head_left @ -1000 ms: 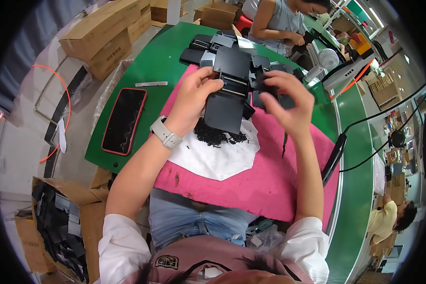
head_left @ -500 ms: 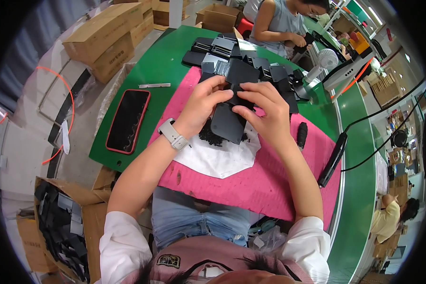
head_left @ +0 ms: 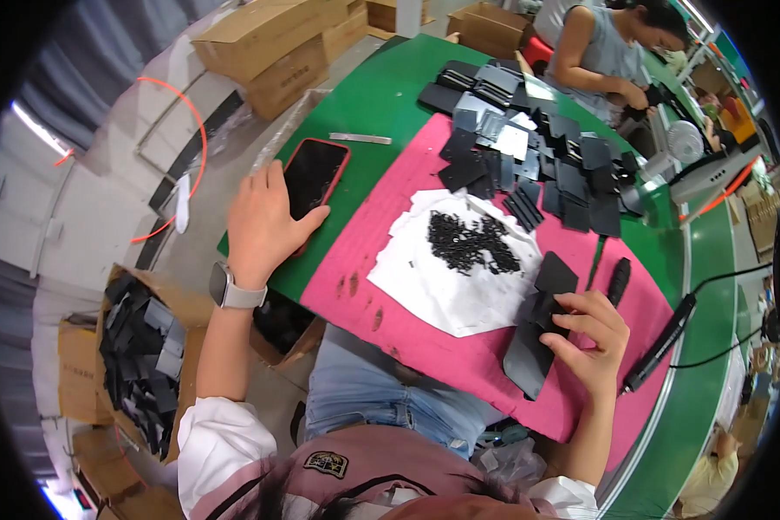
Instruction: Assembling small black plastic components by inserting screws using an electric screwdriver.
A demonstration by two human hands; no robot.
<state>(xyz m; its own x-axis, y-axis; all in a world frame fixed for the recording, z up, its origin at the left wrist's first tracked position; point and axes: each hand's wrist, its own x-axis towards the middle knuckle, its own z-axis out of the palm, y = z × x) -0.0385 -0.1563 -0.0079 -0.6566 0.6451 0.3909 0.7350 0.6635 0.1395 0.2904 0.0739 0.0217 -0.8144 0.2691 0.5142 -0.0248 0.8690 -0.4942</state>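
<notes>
My right hand (head_left: 594, 334) pinches a black hinged plate (head_left: 533, 355) by its edge, over the right side of the pink mat (head_left: 390, 225). The plate has two flat panels joined by a narrower middle part. My left hand (head_left: 267, 221) spreads over the lower half of a red-cased phone (head_left: 315, 173). Its fingers lie along one side and its thumb on the other, and the screen is dark. Between my hands, a white cloth (head_left: 433, 295) bears a heap of small black screws or pins (head_left: 472, 243), too small to tell.
Black plates and brackets (head_left: 572, 182) pile up at the back of the mat. A black-handled tool (head_left: 619, 282) and a corded black pen-shaped driver (head_left: 659, 347) lie at right. A box of black parts (head_left: 139, 364) stands at lower left. A co-worker (head_left: 607, 69) sits opposite.
My hands have parted. The left has let go of the plate and moved to the phone; the right has carried the plate to the near right. The view has shifted.
</notes>
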